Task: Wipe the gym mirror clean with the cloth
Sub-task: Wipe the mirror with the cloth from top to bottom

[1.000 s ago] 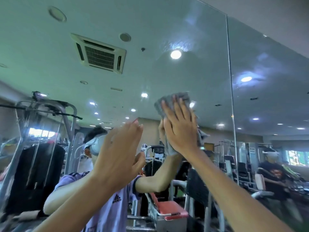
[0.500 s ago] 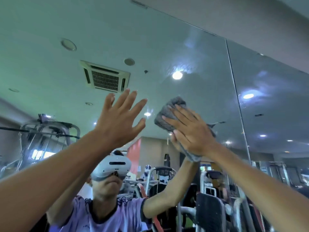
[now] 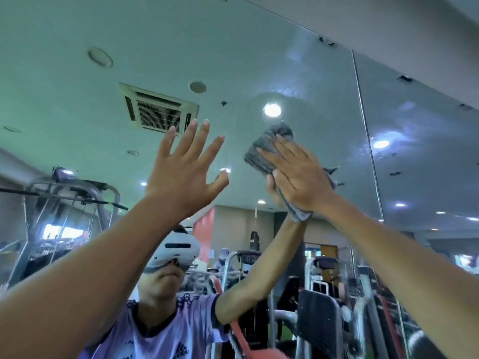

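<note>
mirror (image 3: 311, 81) | seam (image 3: 363, 125) right of cloth (image 3: 261, 151) | right hand (image 3: 300, 177) flat, pressing cloth | left hand (image 3: 181, 174) spread, holding nothing

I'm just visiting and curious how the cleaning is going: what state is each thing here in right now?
Gym mirror: hazy streaks on the upper glass.
Grey cloth: bunched, pressed against the mirror.
Right hand: fingers straight, pressing the cloth.
Left hand: raised, fingers spread, holding nothing.
</note>
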The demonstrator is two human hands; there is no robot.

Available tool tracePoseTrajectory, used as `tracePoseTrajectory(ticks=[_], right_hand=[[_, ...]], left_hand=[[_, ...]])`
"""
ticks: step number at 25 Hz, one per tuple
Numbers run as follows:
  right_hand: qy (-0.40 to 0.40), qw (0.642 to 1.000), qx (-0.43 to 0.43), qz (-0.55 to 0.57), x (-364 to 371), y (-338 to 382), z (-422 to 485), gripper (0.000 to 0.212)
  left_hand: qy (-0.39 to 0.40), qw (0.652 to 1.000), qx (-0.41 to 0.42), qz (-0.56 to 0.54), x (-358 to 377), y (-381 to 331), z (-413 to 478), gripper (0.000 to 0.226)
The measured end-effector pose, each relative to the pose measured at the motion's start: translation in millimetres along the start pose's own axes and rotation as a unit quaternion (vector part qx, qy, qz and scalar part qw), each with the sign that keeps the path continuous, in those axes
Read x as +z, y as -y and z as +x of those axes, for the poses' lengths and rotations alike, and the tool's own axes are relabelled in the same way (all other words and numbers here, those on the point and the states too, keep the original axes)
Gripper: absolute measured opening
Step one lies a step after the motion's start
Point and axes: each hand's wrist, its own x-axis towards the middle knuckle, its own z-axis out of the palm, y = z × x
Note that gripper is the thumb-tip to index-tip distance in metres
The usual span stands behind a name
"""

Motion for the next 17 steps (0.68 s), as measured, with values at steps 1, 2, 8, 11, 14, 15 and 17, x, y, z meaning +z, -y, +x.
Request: tracePoseTrajectory(ticks=[1,2,8,11,14,15,17], right_hand=[[-0.003,0.998,0.057,0.0,-3,-4,8,0.058],[-0.015,0.988,0.154,0.007,-4,-2,26,0.058],[0.0,0.998,0.051,0.022,2,77,-12,0.055],[0.035,0.999,-0.009,0.009,1,32,-65,0.055],[-0.024,0.935,0.353,0.032,4,61,-41,0.058],[-0.02,0.933,0.357,0.029,5,87,-44,0.059],[0.0,0.983,0.183,0.024,9,116,-82,0.058]], left_hand=[[-0.002,1.0,-0.01,-0.002,1,-4,-5,0.078],[-0.006,1.0,-0.019,-0.002,2,-7,-9,0.078],[-0.013,1.0,-0.025,0.0,4,-11,-37,0.072],[-0.017,1.0,-0.024,0.009,7,-20,-52,0.072],[-0.028,0.999,-0.022,-0.009,7,-31,-65,0.07],[-0.029,0.999,-0.016,-0.017,8,-33,-73,0.069],[-0.033,0.999,0.0,-0.023,9,-36,-92,0.069]])
